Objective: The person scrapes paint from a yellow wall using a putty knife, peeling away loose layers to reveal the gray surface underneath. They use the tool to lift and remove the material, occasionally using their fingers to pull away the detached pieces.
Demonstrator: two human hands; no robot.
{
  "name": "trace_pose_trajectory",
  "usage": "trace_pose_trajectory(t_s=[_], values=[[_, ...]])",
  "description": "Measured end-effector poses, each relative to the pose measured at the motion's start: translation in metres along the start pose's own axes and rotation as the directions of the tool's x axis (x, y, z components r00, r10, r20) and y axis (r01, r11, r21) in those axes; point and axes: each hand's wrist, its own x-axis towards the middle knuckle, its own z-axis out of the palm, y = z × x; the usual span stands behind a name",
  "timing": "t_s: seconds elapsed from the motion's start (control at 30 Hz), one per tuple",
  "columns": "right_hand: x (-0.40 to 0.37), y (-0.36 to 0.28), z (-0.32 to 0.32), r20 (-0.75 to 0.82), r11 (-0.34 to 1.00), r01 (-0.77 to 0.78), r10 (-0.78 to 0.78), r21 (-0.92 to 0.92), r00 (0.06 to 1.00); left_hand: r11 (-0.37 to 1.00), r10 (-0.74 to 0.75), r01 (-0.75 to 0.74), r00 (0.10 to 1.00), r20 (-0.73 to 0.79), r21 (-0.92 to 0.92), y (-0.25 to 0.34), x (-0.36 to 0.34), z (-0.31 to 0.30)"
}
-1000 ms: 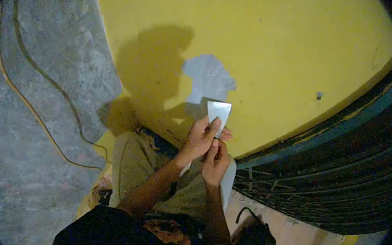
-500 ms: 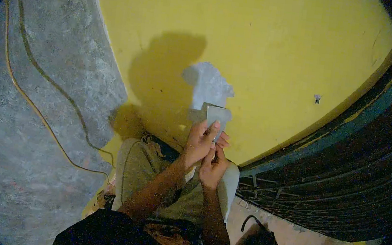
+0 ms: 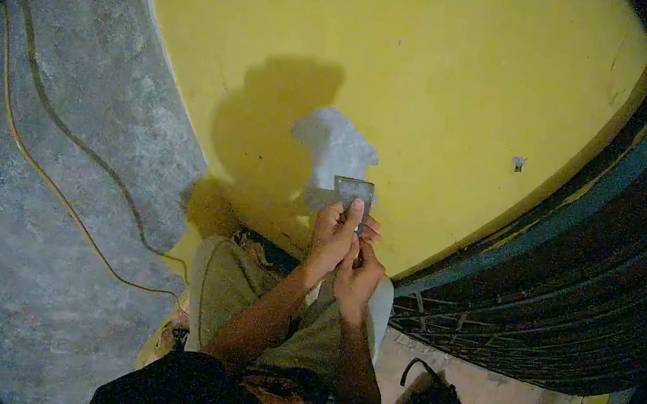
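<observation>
Left hand [image 3: 333, 238] and right hand [image 3: 356, 278] grip the scraper [image 3: 354, 191] under the grey patch [image 3: 335, 146]; bare wall [image 3: 447, 73] surrounds the patch. The scraper blade is darker than before.

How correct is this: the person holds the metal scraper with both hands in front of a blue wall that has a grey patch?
One detail is wrong: the wall is yellow, not blue. The head view shows it. The rest stands: the left hand and the right hand together hold the metal scraper in front of that wall, which has a grey patch.

Yellow wall [image 3: 448, 65] with a grey-white patch [image 3: 333, 148], grey metal scraper blade [image 3: 354, 191].
</observation>
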Motion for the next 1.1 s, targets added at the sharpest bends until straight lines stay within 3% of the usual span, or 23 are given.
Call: trace_pose_trajectory(t_s=[0.03,0.13,0.17,0.2,0.23,0.3,0.33,0.4,0.43,0.47,0.5,0.53,0.6,0.63,0.7,0.73,0.8,0.97,1.03,1.1], values=[[0.003,0.001,-0.001,0.015,0.995,0.054,-0.053,-0.08,0.998,1.0,-0.006,0.006,1.0,-0.001,-0.002,-0.001,0.001,0.001],[0.01,-0.023,-0.017,0.002,0.999,0.041,-0.041,-0.019,0.999,0.999,-0.026,0.025,1.0,-0.018,-0.031,0.01,0.002,0.01],[0.019,-0.037,-0.02,0.004,0.999,0.031,-0.031,-0.019,1.0,0.966,0.14,-0.111,0.984,-0.114,0.236,0.019,0.007,0.01],[0.035,-0.06,-0.023,-0.022,0.993,0.114,-0.114,0.028,0.993,0.843,0.317,-0.203,0.936,-0.155,0.498,0.032,0.009,0.01],[0.048,-0.079,-0.026,-0.053,0.978,0.196,-0.192,0.073,0.98,0.842,0.304,-0.191,0.941,-0.152,0.504,0.051,0.009,0.01],[0.072,-0.108,-0.029,0.039,0.979,0.201,-0.202,0.038,0.979,0.962,0.274,-0.274,0.958,-0.088,0.02,0.089,0.009,0.009],[0.077,-0.116,-0.029,0.129,0.973,0.229,-0.228,0.007,0.965,0.96,0.28,-0.279,0.956,-0.087,0.027,0.092,0.008,0.003],[0.072,-0.115,-0.013,0.097,0.955,0.297,-0.297,0.022,0.95,0.938,0.248,-0.268,0.962,-0.114,-0.218,0.098,0.011,-0.012],[0.07,-0.114,-0.007,0.074,0.934,0.356,-0.357,0.025,0.931,0.934,0.269,-0.287,0.957,-0.109,-0.211,0.093,0.01,-0.02],[0.065,-0.114,-0.006,0.062,0.928,0.371,-0.372,0.033,0.926,0.909,0.392,-0.413,0.893,-0.222,-0.055,0.081,0.005,-0.028],[0.054,-0.113,-0.008,0.091,0.945,0.326,-0.328,0.04,0.94,0.857,0.511,-0.504,0.8,-0.315,0.11,0.068,0.002,-0.037],[0.043,-0.11,-0.01,0.127,0.961,0.273,-0.276,0.04,0.953,0.854,0.515,-0.509,0.796,-0.318,0.107,0.055,0.0,-0.047],[0.025,-0.093,-0.004,0.135,0.977,0.208,-0.212,0.045,0.968,0.95,0.297,-0.311,0.891,-0.343,0.014,0.025,-0.002,-0.067],[0.015,-0.083,-0.002,0.14,0.989,0.14,-0.145,0.047,0.979,0.953,0.285,-0.302,0.894,-0.347,0.006,0.006,0.002,-0.079],[0.001,-0.068,-0.002,0.115,0.992,0.119,-0.122,0.031,0.986,0.88,0.254,-0.179,0.96,-0.119,0.439,-0.023,0.009,-0.093],[-0.003,-0.062,-0.004,0.078,0.994,0.102,-0.104,0.03,0.991,0.886,0.252,-0.18,0.96,-0.119,0.428,-0.031,0.012,-0.093],[-0.009,-0.054,-0.007,0.051,0.995,0.1,-0.1,-0.011,0.994,0.936,0.347,-0.344,0.937,-0.036,0.08,-0.043,0.019,-0.085],[-0.018,-0.038,-0.002,-0.043,0.985,0.131,-0.136,-0.11,0.99,0.917,0.382,-0.37,0.922,-0.063,0.147,-0.003,-0.011,-0.026],[-0.024,-0.031,0.003,-0.008,0.997,-0.044,0.044,0.057,0.999,0.902,0.409,-0.397,0.912,-0.044,0.168,-0.003,-0.012,-0.021],[-0.027,-0.026,0.005,0.02,0.996,-0.067,0.066,0.052,0.998,0.965,0.256,-0.254,0.966,-0.034,0.068,0.0,-0.01,-0.021]])
